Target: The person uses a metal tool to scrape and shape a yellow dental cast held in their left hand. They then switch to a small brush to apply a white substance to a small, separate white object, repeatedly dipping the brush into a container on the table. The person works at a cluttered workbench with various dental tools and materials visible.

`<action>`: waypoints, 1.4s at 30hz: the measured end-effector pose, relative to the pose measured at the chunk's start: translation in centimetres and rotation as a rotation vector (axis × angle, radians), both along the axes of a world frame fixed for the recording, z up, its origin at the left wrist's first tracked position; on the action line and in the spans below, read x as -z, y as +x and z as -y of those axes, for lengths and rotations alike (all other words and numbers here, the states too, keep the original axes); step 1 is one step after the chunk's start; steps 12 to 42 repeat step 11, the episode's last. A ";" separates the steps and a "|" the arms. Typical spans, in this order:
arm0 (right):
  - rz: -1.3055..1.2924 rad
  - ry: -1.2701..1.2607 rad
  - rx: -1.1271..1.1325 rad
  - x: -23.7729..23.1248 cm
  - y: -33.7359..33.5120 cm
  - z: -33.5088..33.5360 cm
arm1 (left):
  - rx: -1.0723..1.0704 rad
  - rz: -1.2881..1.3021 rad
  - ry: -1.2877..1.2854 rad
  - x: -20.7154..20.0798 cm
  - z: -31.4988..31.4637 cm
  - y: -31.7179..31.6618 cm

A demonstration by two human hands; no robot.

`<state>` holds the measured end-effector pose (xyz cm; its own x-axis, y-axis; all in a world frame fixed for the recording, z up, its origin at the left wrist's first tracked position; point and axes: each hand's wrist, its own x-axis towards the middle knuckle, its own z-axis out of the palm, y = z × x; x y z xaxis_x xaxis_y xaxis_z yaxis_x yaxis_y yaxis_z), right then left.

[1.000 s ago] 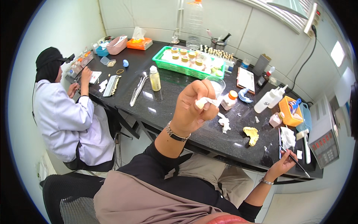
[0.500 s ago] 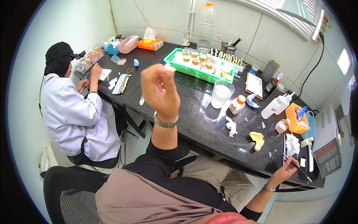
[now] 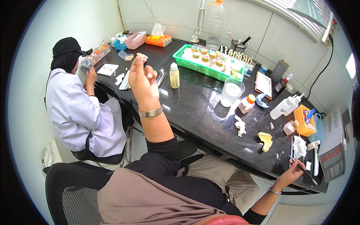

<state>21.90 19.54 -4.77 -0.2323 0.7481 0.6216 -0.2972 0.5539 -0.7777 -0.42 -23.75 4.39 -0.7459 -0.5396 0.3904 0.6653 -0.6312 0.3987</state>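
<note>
My left hand (image 3: 144,84) is raised above the table with its fingers closed. At its fingertips shows a small pale piece (image 3: 144,58), pinkish in part and too small to name. Low at the right, by the table's front edge, my right hand (image 3: 291,173) grips a slim black brush-like tool (image 3: 309,176). Its thin tip points toward a crumpled white tissue (image 3: 299,147). A yellow dental cast (image 3: 265,141) lies left of that hand. Just right of my left hand stand a dropper bottle of yellowish liquid (image 3: 174,77) and tweezers (image 3: 161,78).
A green basket (image 3: 204,72) of small jars stands at the back. Nearer are a cup of cloudy liquid (image 3: 231,93), an orange-capped jar (image 3: 246,104), white squeeze bottles (image 3: 281,107) and an orange basket (image 3: 305,131). At the left sits a co-worker in a white coat (image 3: 75,97).
My left hand has swung left and turned, so its fingers point up. The dropper bottle and tweezers have come into sight. The view has shifted slightly; my right hand keeps its grip.
</note>
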 end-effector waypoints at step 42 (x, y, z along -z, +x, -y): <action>0.053 -0.013 -0.052 -0.1 0.5 -0.3 | 0.098 -0.096 0.248 0.9 0.5 -0.7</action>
